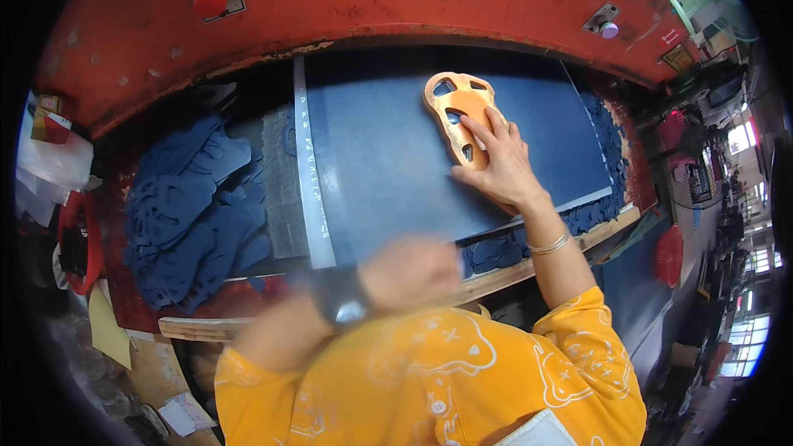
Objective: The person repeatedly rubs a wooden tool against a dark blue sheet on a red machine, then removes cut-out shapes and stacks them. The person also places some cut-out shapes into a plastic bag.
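A tan-orange cutting die [473, 106], long and rounded with several openings, lies over the far middle of a dark blue sheet [372, 157]. My right hand [500, 167] grips its near right part, thumb at the near left edge and fingers over the top. Close to my body, above the near edge of the sheet, is my left hand [413, 271]. Motion smears its fingers, and nothing can be made out in it. A dark watch sits on that wrist.
Cut dark blue pieces [186, 206] are heaped left of the sheet. Blue scraps [591, 213] line its right and near edges. A wooden rail [198, 328] runs along the front. Behind stands a red machine panel [330, 0] with red push buttons [211, 2].
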A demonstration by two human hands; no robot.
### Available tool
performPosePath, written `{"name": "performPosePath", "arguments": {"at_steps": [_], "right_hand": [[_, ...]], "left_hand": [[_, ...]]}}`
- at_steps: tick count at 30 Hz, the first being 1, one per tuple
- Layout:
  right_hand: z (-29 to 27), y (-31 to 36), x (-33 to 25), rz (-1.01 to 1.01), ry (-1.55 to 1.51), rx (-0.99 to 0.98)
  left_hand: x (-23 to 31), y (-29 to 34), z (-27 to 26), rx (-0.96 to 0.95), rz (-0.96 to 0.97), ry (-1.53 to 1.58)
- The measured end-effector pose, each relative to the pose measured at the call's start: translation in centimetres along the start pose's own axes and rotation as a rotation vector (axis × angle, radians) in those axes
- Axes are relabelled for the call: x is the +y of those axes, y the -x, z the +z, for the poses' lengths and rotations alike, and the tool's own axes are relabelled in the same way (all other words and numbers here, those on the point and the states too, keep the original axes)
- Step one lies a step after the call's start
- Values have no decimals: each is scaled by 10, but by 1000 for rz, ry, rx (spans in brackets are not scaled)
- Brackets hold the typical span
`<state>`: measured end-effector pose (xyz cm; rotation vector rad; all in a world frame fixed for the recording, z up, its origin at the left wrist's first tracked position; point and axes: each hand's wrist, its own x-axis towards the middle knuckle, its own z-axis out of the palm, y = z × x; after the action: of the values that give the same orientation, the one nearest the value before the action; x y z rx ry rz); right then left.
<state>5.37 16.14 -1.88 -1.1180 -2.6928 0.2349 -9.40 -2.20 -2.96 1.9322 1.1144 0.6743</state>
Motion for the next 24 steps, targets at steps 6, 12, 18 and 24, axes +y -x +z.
{"name": "performPosePath", "arguments": {"at_steps": [6, 12, 18, 24], "right_hand": [[-7, -8, 4, -34, -54, -13], [-10, -17, -29, 37, -200, -26], [-3, -16, -80, -134, -304, -76], [4, -18, -112, -185, -294, -59]], "left_hand": [[8, 89, 12, 770, -296, -425], [-11, 86, 2, 735, -266, -408], [18, 65, 10, 622, -142, -419], [4, 84, 16, 882, -275, -454]]}}
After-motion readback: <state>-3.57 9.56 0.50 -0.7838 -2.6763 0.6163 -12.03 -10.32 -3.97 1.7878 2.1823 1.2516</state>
